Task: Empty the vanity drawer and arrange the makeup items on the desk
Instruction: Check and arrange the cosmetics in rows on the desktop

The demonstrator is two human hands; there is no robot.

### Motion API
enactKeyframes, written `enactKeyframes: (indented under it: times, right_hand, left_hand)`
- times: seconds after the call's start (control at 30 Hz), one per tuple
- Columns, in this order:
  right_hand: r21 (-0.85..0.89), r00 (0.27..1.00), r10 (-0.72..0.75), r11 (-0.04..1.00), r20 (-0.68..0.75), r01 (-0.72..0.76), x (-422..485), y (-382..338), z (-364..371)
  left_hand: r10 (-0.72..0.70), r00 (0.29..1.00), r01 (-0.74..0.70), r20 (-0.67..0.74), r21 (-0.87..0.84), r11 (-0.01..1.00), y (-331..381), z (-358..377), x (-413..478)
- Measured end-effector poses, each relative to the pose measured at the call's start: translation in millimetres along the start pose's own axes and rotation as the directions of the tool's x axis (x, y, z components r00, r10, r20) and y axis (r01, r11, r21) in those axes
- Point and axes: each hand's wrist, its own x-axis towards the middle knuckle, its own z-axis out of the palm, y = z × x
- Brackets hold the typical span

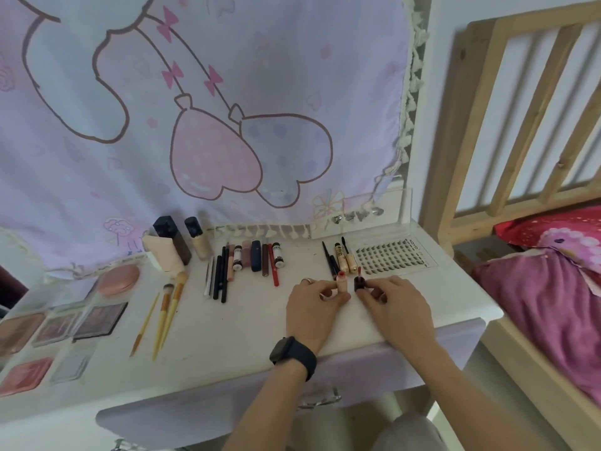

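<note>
My left hand (313, 299) grips a small beige lip-gloss tube (342, 284) standing on the white desk (227, 333), its red mouth open at the top. My right hand (395, 302) pinches the tube's dark cap (359, 284), whose pink applicator wand (359, 271) points up, a little to the right of the tube. Tube and cap are apart. Just behind them lie two gold mascaras (344, 260) and black pencils (330, 262). The lilac drawer front (201, 415) runs below the desk edge.
Rows of pencils and lip tubes (247, 262), brushes (169, 314), palettes (65, 323), a pink compact (118, 279), bottles (177, 242) and a lash tray (390, 255) cover the desk. A clear holder (403, 209) stands at the back. A wooden bed frame (507, 102) is on the right.
</note>
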Motion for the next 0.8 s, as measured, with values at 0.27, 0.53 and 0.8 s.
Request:
enactKeyframes:
  times: [0.27, 0.53, 0.8]
  right_hand:
    - [-0.021, 1.000, 0.020, 1.000, 0.003, -0.020, 1.2, -3.1, 0.5]
    - [-0.033, 1.000, 0.014, 0.999, 0.000, -0.014, 0.3, -4.1, -0.4]
    - [-0.017, 1.000, -0.001, 1.000, -0.022, 0.000, -1.6, -3.6, 0.0]
  left_hand:
    - [-0.017, 1.000, 0.017, -0.004, 0.036, 0.999, 2.4, 3.5, 3.4]
    - [-0.009, 1.000, 0.009, 0.007, 0.068, 0.998, 5.8, 1.4, 3.8]
    - [0.005, 0.999, -0.009, 0.048, 0.084, 0.996, 4.8, -2.8, 1.4]
